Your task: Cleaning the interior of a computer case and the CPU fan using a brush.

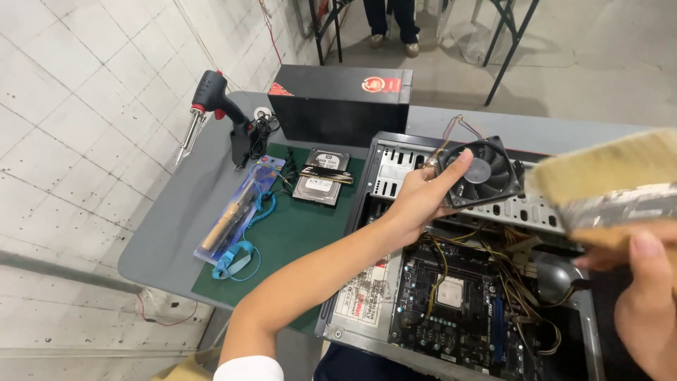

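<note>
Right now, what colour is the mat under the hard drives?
Dark green: the mat lies on the grey table, clearest in the head view.

Your left hand [423,194] holds a cooler fan [481,173] of glossy black plastic; your right hand [645,296] grips a brush [613,187] with pale soft bristles and a dull metal band. The open computer case [493,212] is bare grey metal, the mat [296,233] matt green.

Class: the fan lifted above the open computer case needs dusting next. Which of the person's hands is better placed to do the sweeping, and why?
The right hand: it grips the brush beside the fan. The left hand is occupied holding the fan above the computer case.
</note>
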